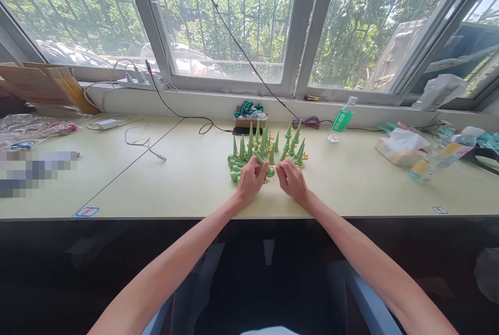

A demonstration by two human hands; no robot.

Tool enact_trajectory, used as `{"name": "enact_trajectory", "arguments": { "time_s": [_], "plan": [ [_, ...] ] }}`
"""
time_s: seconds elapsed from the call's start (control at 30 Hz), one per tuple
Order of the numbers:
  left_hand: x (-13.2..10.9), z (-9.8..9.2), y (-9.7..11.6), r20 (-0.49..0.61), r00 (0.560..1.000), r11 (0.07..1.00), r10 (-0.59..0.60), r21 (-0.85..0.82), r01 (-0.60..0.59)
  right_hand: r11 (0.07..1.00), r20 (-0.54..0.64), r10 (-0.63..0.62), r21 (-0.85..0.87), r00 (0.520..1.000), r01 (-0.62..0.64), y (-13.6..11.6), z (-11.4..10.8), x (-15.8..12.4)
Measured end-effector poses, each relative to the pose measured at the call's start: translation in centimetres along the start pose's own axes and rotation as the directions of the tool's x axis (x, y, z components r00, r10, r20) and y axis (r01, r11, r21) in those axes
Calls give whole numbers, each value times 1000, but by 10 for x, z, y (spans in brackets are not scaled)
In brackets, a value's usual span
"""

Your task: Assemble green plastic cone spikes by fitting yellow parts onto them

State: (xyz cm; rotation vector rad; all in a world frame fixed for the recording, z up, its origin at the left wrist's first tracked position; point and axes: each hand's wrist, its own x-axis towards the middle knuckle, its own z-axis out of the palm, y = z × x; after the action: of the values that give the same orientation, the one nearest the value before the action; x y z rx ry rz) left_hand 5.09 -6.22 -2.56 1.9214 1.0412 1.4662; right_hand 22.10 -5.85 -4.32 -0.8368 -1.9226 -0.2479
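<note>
My left hand [251, 178] is closed round a small green piece [270, 172] just above the table, near the front edge. It seems to be of the same kind as the cones behind it. Close by on its right, my right hand [291, 178] is in a pinch beside that piece; what its fingertips hold is too small to make out. Several green pointed cones [264, 140] with small yellow bits at their sides stand upright beyond both hands. More of them [299, 153] stand behind my right hand. Green ribbed cylinder pieces [236, 162] lie beside my left hand.
Behind the cones are a black phone [247, 130] and a small box [251, 123] with green wrapping. A water bottle [341, 120] stands at the back right, near a tissue box [401, 146]. A grey cable [148, 143] lies left. The table edge [163, 218] runs under my forearms.
</note>
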Motion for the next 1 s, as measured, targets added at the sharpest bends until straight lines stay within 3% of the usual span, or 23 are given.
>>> {"name": "enact_trajectory", "arguments": {
  "time_s": [0.2,0.67,1.0],
  "plan": [
    [1,1,1,-21,1000,1000,-11,-24,10,997,21,-57,-42,998,58,-3,-2,1],
    [0,-1,1,35,999,1000,-15,7,14,996,30,-56,-64,998,58,-5,-1,4],
    [-1,1,-3,207,978,999,30,-29,-24,999,-44,31,-21,999,-32,3,5,1]
  ]
}}
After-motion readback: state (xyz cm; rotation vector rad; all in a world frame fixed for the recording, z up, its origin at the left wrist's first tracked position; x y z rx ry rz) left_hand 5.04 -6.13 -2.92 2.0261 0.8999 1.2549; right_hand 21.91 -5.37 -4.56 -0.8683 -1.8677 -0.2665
